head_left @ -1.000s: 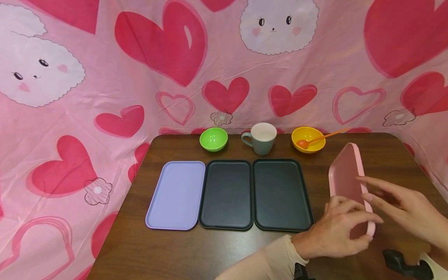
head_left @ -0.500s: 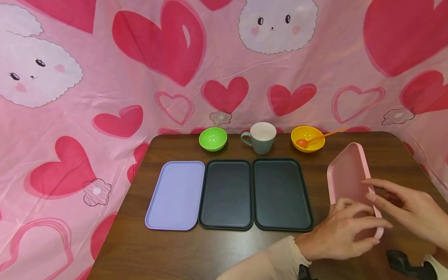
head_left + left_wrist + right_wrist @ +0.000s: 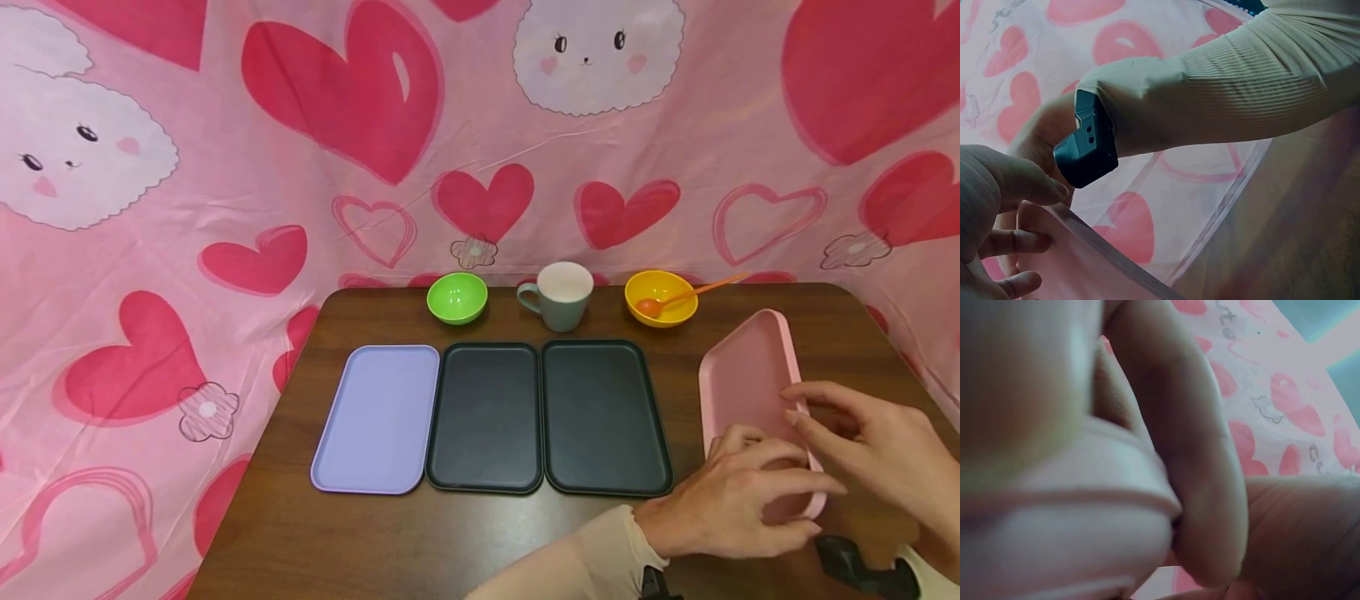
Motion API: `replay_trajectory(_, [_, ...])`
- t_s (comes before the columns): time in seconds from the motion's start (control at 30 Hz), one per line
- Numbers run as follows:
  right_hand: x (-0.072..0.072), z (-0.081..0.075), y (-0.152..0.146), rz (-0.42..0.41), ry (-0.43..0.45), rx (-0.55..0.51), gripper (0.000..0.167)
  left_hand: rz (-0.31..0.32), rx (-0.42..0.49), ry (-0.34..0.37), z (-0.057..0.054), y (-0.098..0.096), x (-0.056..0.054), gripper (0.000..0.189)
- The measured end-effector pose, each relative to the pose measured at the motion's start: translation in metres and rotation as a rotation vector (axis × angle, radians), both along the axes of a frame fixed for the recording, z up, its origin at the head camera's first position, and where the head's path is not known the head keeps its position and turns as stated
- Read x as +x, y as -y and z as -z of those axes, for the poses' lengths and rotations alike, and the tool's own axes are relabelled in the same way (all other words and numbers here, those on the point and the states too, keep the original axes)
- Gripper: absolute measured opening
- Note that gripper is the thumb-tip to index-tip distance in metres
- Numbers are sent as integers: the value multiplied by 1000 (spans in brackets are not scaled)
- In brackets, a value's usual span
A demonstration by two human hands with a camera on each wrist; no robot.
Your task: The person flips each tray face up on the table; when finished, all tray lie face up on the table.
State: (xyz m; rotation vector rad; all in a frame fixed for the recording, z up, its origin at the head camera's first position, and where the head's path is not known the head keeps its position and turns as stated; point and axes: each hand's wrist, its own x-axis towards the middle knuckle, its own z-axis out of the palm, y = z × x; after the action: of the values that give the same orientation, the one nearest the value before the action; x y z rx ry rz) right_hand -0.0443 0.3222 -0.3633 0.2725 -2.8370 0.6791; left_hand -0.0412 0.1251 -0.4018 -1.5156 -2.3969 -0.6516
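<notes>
A pink rectangular tray (image 3: 744, 379) stands tilted over the right side of the table, its right rim raised. My left hand (image 3: 738, 500) grips its near end, with fingers spread across the inner face and the near rim. On the raised right rim my right hand (image 3: 885, 442) pinches the edge. In the left wrist view, the left hand (image 3: 991, 200) has its thumb by the rim of the pink tray (image 3: 1079, 256). Close up in the right wrist view, fingers lie against the layered pink rim (image 3: 1085, 531); whether it is more than one tray cannot be told.
A lilac tray (image 3: 377, 418) and two dark trays, the left one (image 3: 486, 417) and the right one (image 3: 606, 417), lie side by side. Behind them stand a green bowl (image 3: 457, 298), a grey-green mug (image 3: 564, 297) and a yellow bowl (image 3: 678, 315) with an orange spoon (image 3: 651, 307).
The pink tray's raised right rim has shifted rightward and leaned over, showing more of its inner face. Both hands have moved slightly right with it and keep their hold.
</notes>
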Motion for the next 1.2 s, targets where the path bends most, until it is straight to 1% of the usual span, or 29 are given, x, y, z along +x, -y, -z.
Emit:
replay_trajectory(0.1, [0,0,1,23,-12,-4,22,12,15,16,1,0,0,46])
replay_trajectory(0.17, [-1,0,0,45,-3,-13,21,19,26,17,2,-1,0,46])
replay_trajectory(0.4, [-4,6,-7,89,46,-20,22,0,-41,-40,0,-2,0,46])
replay_trajectory(0.53, [-6,9,-10,108,45,-55,21,-8,-56,-63,-1,-3,0,47])
replay_trajectory(0.63, [-9,10,-13,111,53,-100,19,-10,-55,-55,-1,-3,-2,48])
replay_trajectory(0.73, [-9,12,-16,108,87,-136,15,-21,-39,-43,-1,0,-4,48])
replay_trajectory(0.8, [-9,13,-19,105,102,-152,11,-33,-15,-25,-1,2,-7,50])
replay_trajectory(0.87, [-9,14,-21,103,107,-165,11,-50,-7,9,-1,7,-11,53])
replay_trajectory(1.0, [-9,18,-25,104,110,-200,24,-84,18,95,-2,15,-18,56])
replay_trajectory(1.07, [-9,20,-27,108,122,-222,28,-101,30,136,-2,19,-21,57])
replay_trajectory(1.2, [-8,21,-29,99,147,-308,35,-115,37,193,-1,24,-26,57])
